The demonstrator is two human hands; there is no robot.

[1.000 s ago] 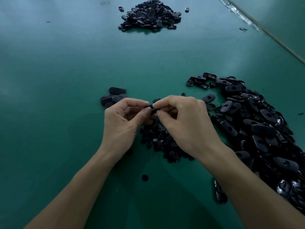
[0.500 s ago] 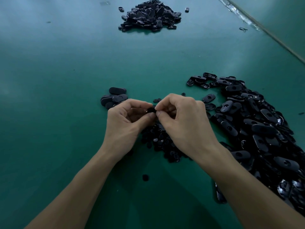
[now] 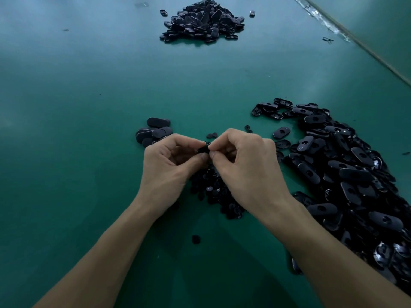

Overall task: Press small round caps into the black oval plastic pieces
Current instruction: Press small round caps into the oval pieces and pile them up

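Note:
My left hand [image 3: 169, 167] and my right hand [image 3: 246, 167] meet fingertip to fingertip at the middle of the green table. Between them both pinch one black oval piece [image 3: 203, 149], mostly hidden by the fingers; whether a cap sits in it cannot be seen. Under my hands lies a heap of small round caps [image 3: 213, 190]. A large spread of black oval pieces with holes [image 3: 347, 174] covers the table to the right. A few stacked oval pieces [image 3: 153, 132] lie just beyond my left hand.
A second pile of black oval pieces [image 3: 202, 21] sits far back at the centre. One loose round cap [image 3: 195, 239] lies between my forearms. The table's edge strip [image 3: 360, 44] runs diagonally at the upper right. The green table top [image 3: 66, 130] stretches to the left.
Both hands stay together on the piece, with the fingertips shifting slightly around it. The piles have not moved.

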